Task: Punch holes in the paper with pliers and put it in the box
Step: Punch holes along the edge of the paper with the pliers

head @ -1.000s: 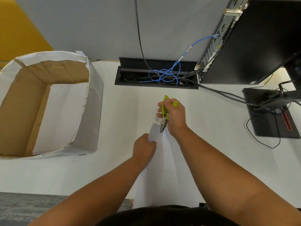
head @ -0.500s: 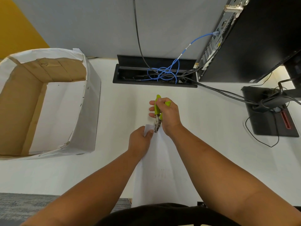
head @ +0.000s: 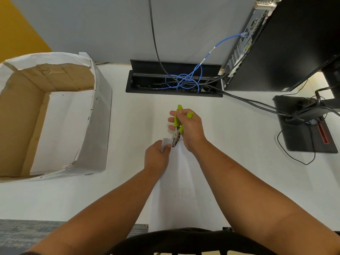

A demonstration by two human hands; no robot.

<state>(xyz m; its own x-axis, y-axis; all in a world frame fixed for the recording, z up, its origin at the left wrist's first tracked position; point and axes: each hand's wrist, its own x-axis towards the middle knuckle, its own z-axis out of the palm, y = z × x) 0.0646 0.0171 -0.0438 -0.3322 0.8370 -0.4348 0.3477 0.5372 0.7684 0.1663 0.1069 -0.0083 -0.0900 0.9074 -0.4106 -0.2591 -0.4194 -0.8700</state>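
Since the frame of one second ago, I see that both hands have moved a little toward the person, and the pliers [head: 177,126] have come down with them along the top edge of the paper [head: 181,190]; the box [head: 99,126] is in the same place on the left.

Now the right hand [head: 189,128] has its fingers curled around the green handles of the pliers, with the handles squeezed near each other. The metal head points down and toward the person, and it meets the paper at its far edge. I cannot tell if the head is fully closed on the sheet.

The left hand [head: 156,157] pinches the far left corner of the paper, which is lifted up a little from the desk [head: 239,144]. The two hands are near each other, just apart, with the metal head of the pliers between them.

The paper is a long white sheet. It lies on the white desk between the two forearms and reaches back to the desk's near edge. Some small faint marks are visible in the middle of it; I cannot say if they are holes.

The box is open at the top, brown cardboard inside and covered with white paper outside. It stands well apart from the hands.

Behind the hands there is an open cable tray [head: 173,83] with a blue cable [head: 185,80], and a black computer case [head: 287,43] stands at the right.
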